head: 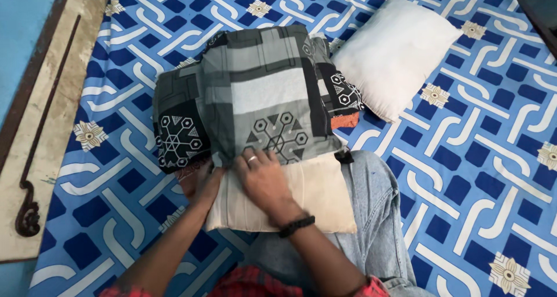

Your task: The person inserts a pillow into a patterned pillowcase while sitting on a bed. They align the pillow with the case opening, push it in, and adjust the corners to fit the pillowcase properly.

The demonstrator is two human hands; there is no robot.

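Nearest me, my right hand (pixel 264 178) lay flat, fingers spread, on the beige pillow (pixel 313 192) in my lap, fingertips at the grey patterned pillowcase (pixel 267 94) half covering it. My left hand (pixel 200 178) was tucked under the case's edge; its fingers I couldn't make out. I counted two pillows: this and a white pillow (pixel 394 53) on the blue bedsheet (pixel 476 157).

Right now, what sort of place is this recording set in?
Probably a bedroom, on a bed: a blue and white patterned bedsheet covers the surface, a bare white pillow lies on it, and both hands work a cream pillow into a grey and black patterned pillowcase.
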